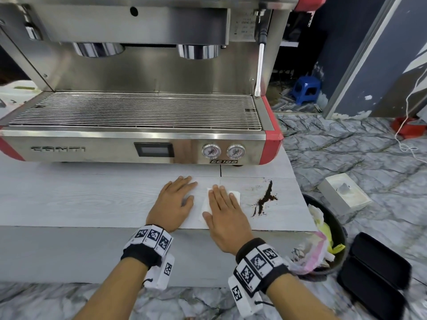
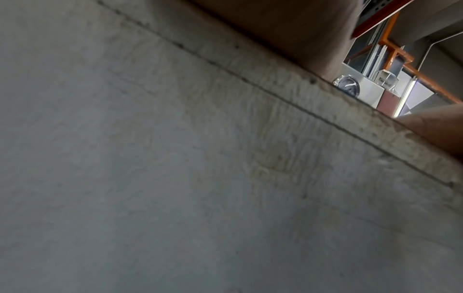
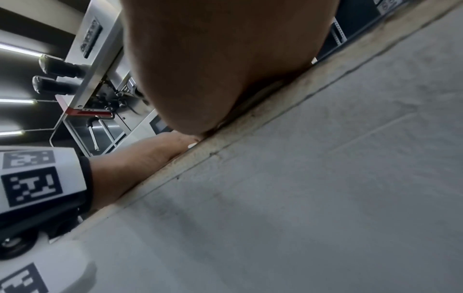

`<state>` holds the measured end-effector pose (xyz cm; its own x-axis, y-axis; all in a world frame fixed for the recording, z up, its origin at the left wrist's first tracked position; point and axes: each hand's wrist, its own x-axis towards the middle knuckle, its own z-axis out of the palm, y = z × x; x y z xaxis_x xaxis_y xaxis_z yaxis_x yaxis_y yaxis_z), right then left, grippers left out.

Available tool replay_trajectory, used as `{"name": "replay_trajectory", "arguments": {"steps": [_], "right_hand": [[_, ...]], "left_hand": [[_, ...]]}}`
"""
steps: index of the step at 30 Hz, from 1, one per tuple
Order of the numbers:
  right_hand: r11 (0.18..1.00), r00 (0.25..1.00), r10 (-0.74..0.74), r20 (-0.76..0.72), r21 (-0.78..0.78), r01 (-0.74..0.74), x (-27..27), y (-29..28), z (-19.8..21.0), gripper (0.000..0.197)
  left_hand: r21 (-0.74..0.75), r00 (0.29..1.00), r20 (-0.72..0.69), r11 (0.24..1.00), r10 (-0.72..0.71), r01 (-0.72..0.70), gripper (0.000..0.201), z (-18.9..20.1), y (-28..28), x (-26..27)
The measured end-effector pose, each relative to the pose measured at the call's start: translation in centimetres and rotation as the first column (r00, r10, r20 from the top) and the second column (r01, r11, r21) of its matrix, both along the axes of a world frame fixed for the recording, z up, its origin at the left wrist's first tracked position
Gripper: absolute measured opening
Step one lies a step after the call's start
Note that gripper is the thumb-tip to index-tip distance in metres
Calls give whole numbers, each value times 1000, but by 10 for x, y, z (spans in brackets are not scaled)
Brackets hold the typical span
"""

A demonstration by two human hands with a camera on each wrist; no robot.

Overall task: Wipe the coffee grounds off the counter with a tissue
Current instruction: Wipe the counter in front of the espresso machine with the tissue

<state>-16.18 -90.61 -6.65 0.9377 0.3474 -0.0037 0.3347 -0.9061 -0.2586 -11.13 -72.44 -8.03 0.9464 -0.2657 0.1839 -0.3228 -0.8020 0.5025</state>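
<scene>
Pressing a white folded tissue [image 1: 233,195] flat, the right hand [image 1: 225,215] sits centre frame, left hand [image 1: 175,204] spread beside it; dark brown coffee grounds [image 1: 265,199] lie right, near the pale grey worktop [image 1: 69,199] edge, where a hasty swipe could spill them.

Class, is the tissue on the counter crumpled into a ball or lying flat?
Flat: the tissue lies pressed under the right hand on the counter.

I see a matt pale wood-grain counter [image 1: 80,199], thin white paper tissue [image 1: 204,204], dry gritty dark coffee grounds [image 1: 265,199], brushed glossy steel espresso machine [image 1: 138,72] with red trim, veined marble-look floor [image 1: 346,153].
</scene>
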Motion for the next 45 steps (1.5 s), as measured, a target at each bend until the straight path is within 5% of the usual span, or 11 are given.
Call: {"name": "replay_trajectory", "arguments": {"steps": [7,12,22,37,45], "right_hand": [[999,1000,-13,-9,-44,12,-5,-41,2,68],[993,995,-95,-32,-69,93,7,-65,7,81],[999,999,-40,0,12,40,-2,11,2,71],[988,989,-142,-38,-59,139,3,-62,8,83],[993,992,-121,-27,-17,121,15,-39,12,81]], "left_hand": [[-8,1000,-23,1000,-6,5,50,3,0,-1],[-31,999,-33,1000,-4,3,50,3,2,-1],[-48,1000,8,999,-4,4,48,-2,2,0],[-17,1000,-8,1000,-10,10,52,4,-1,-1],[-17,1000,-10,1000,1,-2,52,6,-2,-1]]}}
